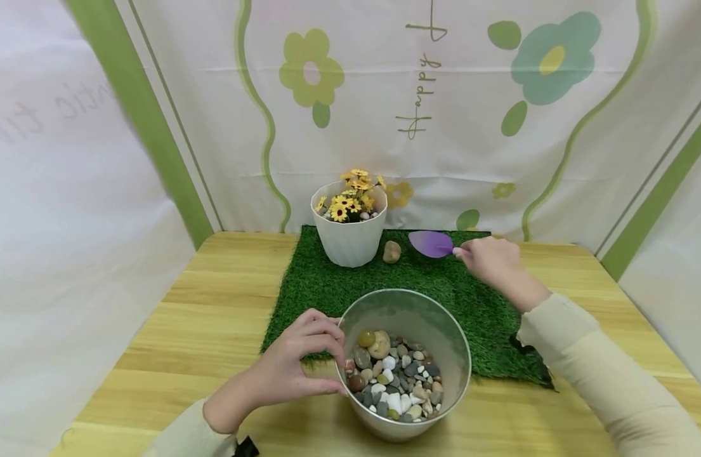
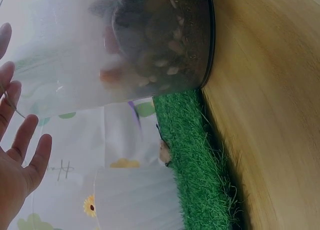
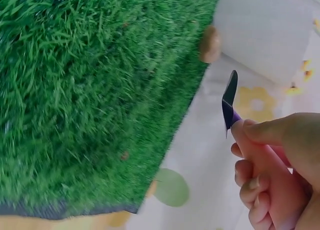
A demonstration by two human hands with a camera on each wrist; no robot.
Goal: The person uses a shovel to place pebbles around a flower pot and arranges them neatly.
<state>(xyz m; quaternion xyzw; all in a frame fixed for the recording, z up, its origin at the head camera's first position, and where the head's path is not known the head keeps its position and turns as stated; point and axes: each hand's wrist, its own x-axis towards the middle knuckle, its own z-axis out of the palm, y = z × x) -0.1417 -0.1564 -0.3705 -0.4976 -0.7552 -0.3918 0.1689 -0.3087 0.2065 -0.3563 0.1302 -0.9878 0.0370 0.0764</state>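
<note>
A translucent bucket point(image 1: 461, 355) of mixed pebbles point(image 1: 401, 381) stands at the front of the table. On its left side my left hand point(image 1: 301, 355) holds the rim, with curved fingers above and the thumb lower down; the fingertips lie at the rim in the left wrist view. My right hand point(image 1: 493, 260) grips a small garden trowel by its pink handle point(image 3: 265, 170). The trowel's purple blade point(image 1: 431, 244) points left over the back of the green turf mat point(image 1: 458, 279). Near the blade a brown stone point(image 1: 392, 252) lies beside a white flowerpot point(image 1: 350, 244).
Yellow flowers point(image 1: 353, 200) and some pebbles fill the white pot at the back of the mat. The wooden table point(image 1: 213, 343) extends to both sides. Behind it hangs a white printed curtain point(image 1: 361, 146), with more cloth at left and right.
</note>
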